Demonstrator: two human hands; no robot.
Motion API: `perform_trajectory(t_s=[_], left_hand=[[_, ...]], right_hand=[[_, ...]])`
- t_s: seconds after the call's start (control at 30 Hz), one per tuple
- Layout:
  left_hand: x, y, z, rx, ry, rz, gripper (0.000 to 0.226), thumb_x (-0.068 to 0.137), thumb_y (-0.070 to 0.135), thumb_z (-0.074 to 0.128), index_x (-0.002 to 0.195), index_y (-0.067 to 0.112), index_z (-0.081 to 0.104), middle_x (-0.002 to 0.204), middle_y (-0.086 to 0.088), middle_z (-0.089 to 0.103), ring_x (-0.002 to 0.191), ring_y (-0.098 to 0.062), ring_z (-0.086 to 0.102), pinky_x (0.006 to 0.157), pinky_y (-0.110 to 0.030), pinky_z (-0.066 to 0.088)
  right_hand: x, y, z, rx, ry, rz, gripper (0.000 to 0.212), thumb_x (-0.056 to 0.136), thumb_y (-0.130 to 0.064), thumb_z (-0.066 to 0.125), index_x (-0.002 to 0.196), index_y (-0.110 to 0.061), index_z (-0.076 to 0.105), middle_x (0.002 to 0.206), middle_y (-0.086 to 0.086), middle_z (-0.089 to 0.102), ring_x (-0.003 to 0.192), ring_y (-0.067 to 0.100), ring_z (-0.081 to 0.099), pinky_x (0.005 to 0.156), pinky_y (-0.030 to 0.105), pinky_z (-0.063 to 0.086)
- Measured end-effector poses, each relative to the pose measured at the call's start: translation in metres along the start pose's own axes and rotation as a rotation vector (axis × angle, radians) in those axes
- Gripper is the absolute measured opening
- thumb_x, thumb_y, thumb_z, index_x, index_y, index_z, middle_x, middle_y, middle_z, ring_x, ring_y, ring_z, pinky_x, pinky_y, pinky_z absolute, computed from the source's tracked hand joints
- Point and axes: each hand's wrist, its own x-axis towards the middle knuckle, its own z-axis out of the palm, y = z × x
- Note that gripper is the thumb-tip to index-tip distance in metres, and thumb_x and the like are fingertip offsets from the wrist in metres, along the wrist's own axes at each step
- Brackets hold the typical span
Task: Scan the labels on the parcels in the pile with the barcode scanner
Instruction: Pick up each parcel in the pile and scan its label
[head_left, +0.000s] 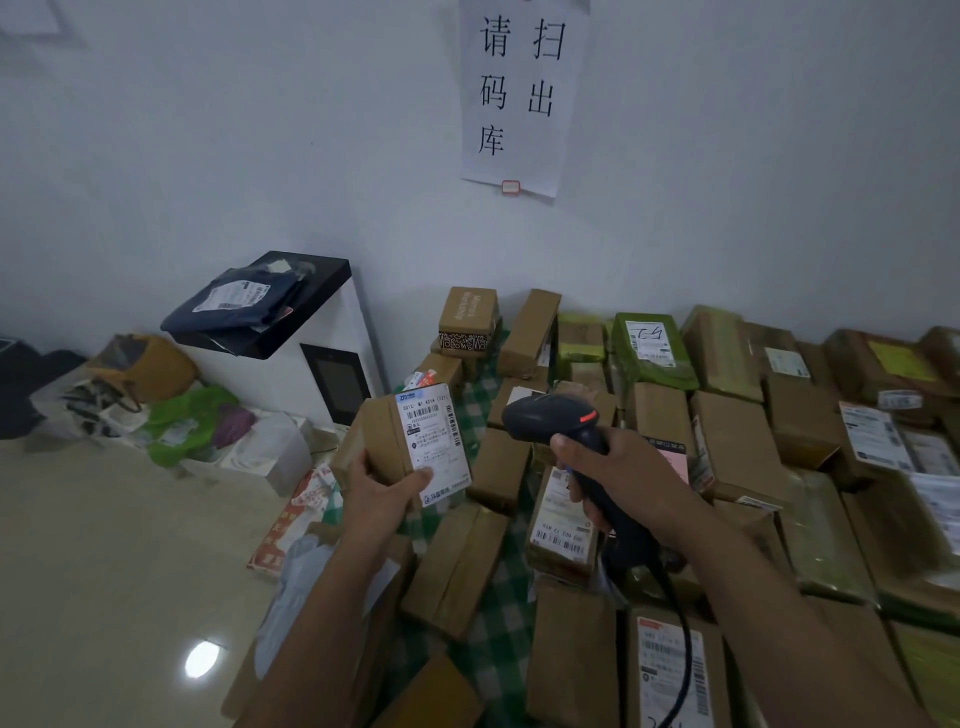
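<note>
My left hand (382, 493) grips a small brown cardboard parcel (379, 441) upright above the pile, thumb on its white shipping label (434, 441), which faces me. My right hand (618, 478) holds a black barcode scanner (550, 415) by its handle; the scanner's head sits just right of the label and points left toward it. A black cable (680, 639) trails down from the handle. Below both hands lies the pile of parcels (727, 441), several brown boxes with white labels, on a green checked cloth (498, 623).
A white machine with a black top (332, 332) stands at the left against the wall, a dark mailer bag (244, 301) on it. Bags and soft packets (192, 421) lie on the beige floor beside it. A paper sign (519, 93) hangs on the wall.
</note>
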Motion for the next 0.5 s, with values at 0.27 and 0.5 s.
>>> perform_trajectory(t_s=[0.27, 0.5], left_hand=[[-0.003, -0.0028, 0.0037, 0.01, 0.0, 0.003, 0.085, 0.08, 0.014, 0.079, 0.148, 0.019, 0.029, 0.139, -0.009, 0.053, 0.094, -0.018, 0.064, 0.067, -0.032, 0.06], [-0.0078, 0.0002, 0.0079, 0.039, -0.006, -0.013, 0.083, 0.078, 0.014, 0.08, 0.145, 0.02, 0.032, 0.139, -0.008, 0.053, 0.106, -0.027, 0.065, 0.079, -0.045, 0.061]], right_hand=[[-0.0037, -0.0009, -0.0014, -0.013, -0.021, 0.038, 0.037, 0.094, -0.041, 0.06, 0.084, -0.006, 0.059, 0.065, 0.013, 0.065, 0.04, 0.017, 0.052, 0.046, 0.028, 0.044], [-0.0028, -0.0007, 0.0009, 0.004, -0.051, 0.032, 0.027, 0.094, -0.042, 0.06, 0.091, -0.015, 0.059, 0.066, 0.013, 0.064, 0.042, 0.018, 0.053, 0.045, 0.028, 0.043]])
